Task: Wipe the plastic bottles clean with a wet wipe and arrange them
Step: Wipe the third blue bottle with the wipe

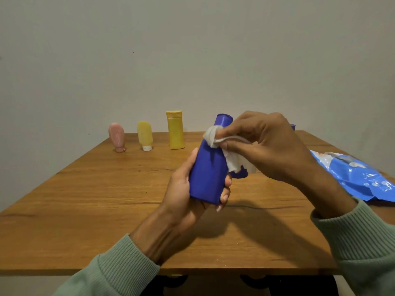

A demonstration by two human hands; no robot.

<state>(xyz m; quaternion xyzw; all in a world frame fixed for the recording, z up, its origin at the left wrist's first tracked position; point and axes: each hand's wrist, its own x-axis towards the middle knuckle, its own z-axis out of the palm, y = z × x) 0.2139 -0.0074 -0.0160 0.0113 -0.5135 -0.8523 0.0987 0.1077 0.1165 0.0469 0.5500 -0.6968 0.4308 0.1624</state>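
My left hand (183, 189) grips the lower body of a blue plastic bottle (207, 176), held tilted above the wooden table (85, 210). My right hand (271, 144) pinches a bunched white wet wipe (215, 137) against the bottle's shoulder, just below its cap. Along the table's far edge stand a pink bottle (117, 136), a small yellow tube (145, 135) on its white cap and a taller yellow bottle (175, 130). Behind my right hand, parts of another blue bottle (240, 174) show; most of it is hidden.
A blue wet-wipe pack (352, 174) lies at the table's right edge. A plain wall stands close behind the table. The near table edge runs just under my forearms.
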